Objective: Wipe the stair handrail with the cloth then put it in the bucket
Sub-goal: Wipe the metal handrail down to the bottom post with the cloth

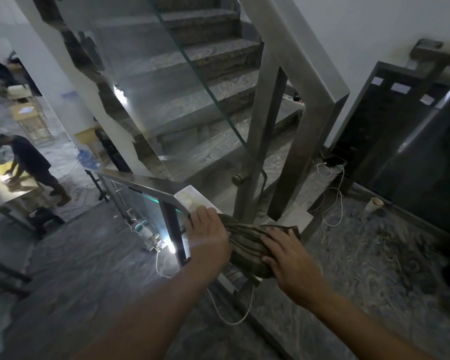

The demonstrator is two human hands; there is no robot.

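A striped olive-green cloth [247,242] lies bunched on the flat steel handrail [192,197] at the landing corner. My left hand [208,235] rests on the rail with its fingers over the cloth's left end. My right hand [289,258] presses palm-down on the cloth's right part, fingers spread over it. The rail continues left along a glass panel and another section [291,45] climbs with the stairs. No bucket can be made out in the head view.
Marble stairs [192,105] rise behind a glass balustrade [166,61]. White cables [333,203] trail on the floor with a paper cup [374,203] at the right. A dark metal gate [400,126] stands right. Below left, a person [29,162] bends over a table.
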